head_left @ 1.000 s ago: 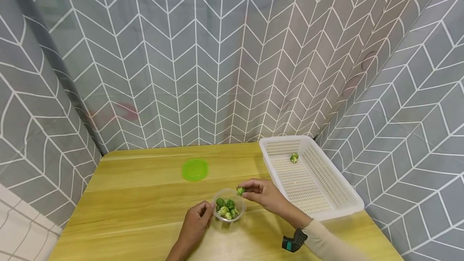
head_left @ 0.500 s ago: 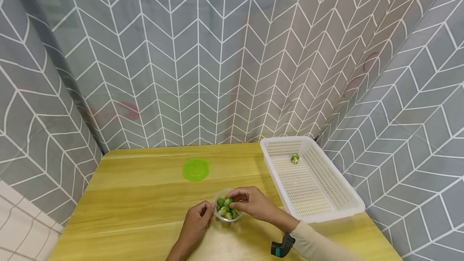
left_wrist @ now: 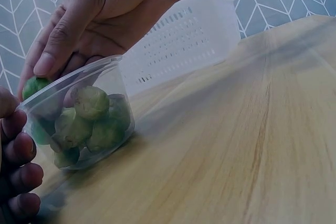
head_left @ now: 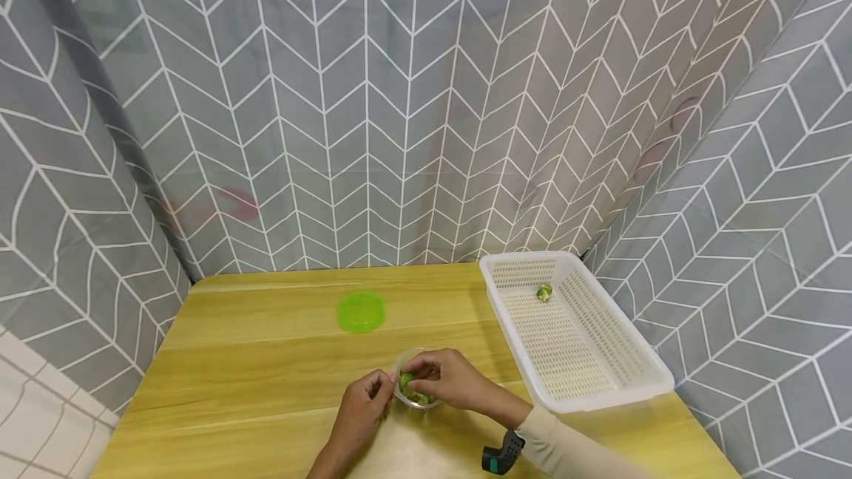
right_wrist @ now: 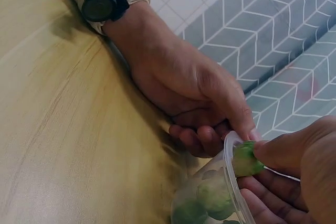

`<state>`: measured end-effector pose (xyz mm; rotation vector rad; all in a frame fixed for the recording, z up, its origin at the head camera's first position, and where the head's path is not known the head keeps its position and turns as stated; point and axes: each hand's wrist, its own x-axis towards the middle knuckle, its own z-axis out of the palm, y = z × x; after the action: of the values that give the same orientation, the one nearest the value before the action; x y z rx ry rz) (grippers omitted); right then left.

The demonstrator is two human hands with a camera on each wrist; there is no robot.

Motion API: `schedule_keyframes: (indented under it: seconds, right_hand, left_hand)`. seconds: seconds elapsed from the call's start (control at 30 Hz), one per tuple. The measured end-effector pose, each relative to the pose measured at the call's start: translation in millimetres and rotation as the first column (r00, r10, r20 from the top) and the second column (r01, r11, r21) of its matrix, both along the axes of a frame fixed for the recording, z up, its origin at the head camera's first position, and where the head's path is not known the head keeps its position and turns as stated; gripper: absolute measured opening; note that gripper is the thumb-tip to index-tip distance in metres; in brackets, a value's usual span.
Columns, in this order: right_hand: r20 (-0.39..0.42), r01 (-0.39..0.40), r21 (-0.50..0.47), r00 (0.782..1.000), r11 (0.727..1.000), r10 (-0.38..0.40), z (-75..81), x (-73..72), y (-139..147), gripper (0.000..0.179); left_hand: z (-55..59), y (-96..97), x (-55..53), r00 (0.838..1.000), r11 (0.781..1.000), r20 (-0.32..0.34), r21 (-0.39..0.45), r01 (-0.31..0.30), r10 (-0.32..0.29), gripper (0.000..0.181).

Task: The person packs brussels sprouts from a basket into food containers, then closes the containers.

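Observation:
A small clear plastic tub [head_left: 408,353] holding several Brussels sprouts [left_wrist: 92,103] stands on the wooden table. My left hand [head_left: 359,409] pinches the tub's rim between thumb and fingers on its left side, as the right wrist view also shows. From the right, my right hand [head_left: 455,383] reaches over the tub's mouth. Its thumb and fingers pinch one Brussels sprout [right_wrist: 247,158] just inside the rim, close to the left thumb. In the head view my right hand covers much of the tub's contents.
Behind the tub lies a round green lid [head_left: 361,313]. On the right stands a white perforated basket [head_left: 648,381] with a little Brussels sprout [head_left: 544,292] near its far end. A grey patterned curtain [head_left: 386,109] borders the table's back and right.
My right hand has moved left with the sprout, from the tub's right edge to over and into its mouth. My left hand keeps its grip on the rim.

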<state>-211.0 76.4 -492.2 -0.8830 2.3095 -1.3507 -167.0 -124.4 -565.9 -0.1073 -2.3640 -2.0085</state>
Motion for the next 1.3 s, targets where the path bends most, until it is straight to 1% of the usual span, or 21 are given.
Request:
schedule_keyframes:
  seconds: [0.1,0.2,0.27,0.37,0.5,0.77,0.9,1.0,1.1,1.2,1.27,1.3]
  right_hand:
    - [-0.006,-0.002,-0.004,1.000,1.000,0.002,-0.5,-0.8,-0.6,0.023]
    - [-0.008,-0.005,-0.023,1.000,1.000,0.005,-1.8,-1.1,-0.9,0.022]
    - [-0.004,-0.004,-0.036,1.000,0.999,0.003,-2.0,-1.0,-0.6,0.021]
    - [0.010,0.012,-0.039,1.000,0.999,-0.012,-0.9,0.1,1.2,0.021]
    - [0.018,0.052,-0.033,0.998,0.998,-0.052,2.8,1.9,6.0,0.020]
    - [-0.018,0.102,-0.068,0.994,0.992,-0.104,12.3,-1.5,28.0,0.023]
    - [-0.007,0.150,-0.084,0.988,0.985,-0.151,21.0,-6.3,46.4,0.024]
    - [-0.013,0.204,-0.066,0.979,0.977,-0.205,29.0,-10.9,62.2,0.024]
    - [-0.049,0.261,-0.039,0.964,0.964,-0.263,37.4,-17.3,79.4,0.023]
    - [-0.092,0.335,-0.008,0.938,0.942,-0.334,46.2,-24.3,97.4,0.024]
    - [-0.105,0.377,0.008,0.921,0.926,-0.375,57.8,-26.8,106.6,0.024]
    - [-0.105,0.392,0.004,0.915,0.920,-0.390,59.7,-30.0,112.6,0.025]
  left_hand:
    - [8.3,1.6,3.0,1.000,1.000,-0.001,-0.009,0.001,-0.001,0.035]
    - [11.0,2.2,3.8,1.000,1.000,-0.002,-0.015,-0.007,0.007,0.035]
    - [8.1,2.0,2.6,1.000,1.000,-0.002,-0.015,-0.012,0.012,0.035]
    - [0.5,0.9,-0.4,1.000,1.000,-0.002,-0.006,-0.019,0.019,0.037]
    - [-5.3,-0.5,-2.8,1.000,1.000,-0.013,0.006,-0.011,0.011,0.038]
    - [-3.9,0.3,-2.1,0.999,1.000,-0.041,0.003,-0.016,0.017,0.039]
    - [-3.1,0.6,-2.0,0.999,1.000,-0.045,-0.007,-0.015,0.015,0.039]
    - [-3.3,0.3,-2.3,0.999,1.000,-0.038,-0.018,-0.019,0.019,0.040]
    - [-3.1,0.1,-2.3,1.000,1.000,-0.025,-0.021,-0.017,0.017,0.042]
    - [-2.1,0.6,-1.7,1.000,1.000,-0.015,-0.019,-0.015,0.015,0.042]
    - [-2.4,1.1,-1.5,1.000,1.000,-0.019,-0.012,-0.019,0.019,0.041]
    - [-2.8,1.3,-1.4,1.000,1.000,-0.018,-0.013,-0.021,0.021,0.041]
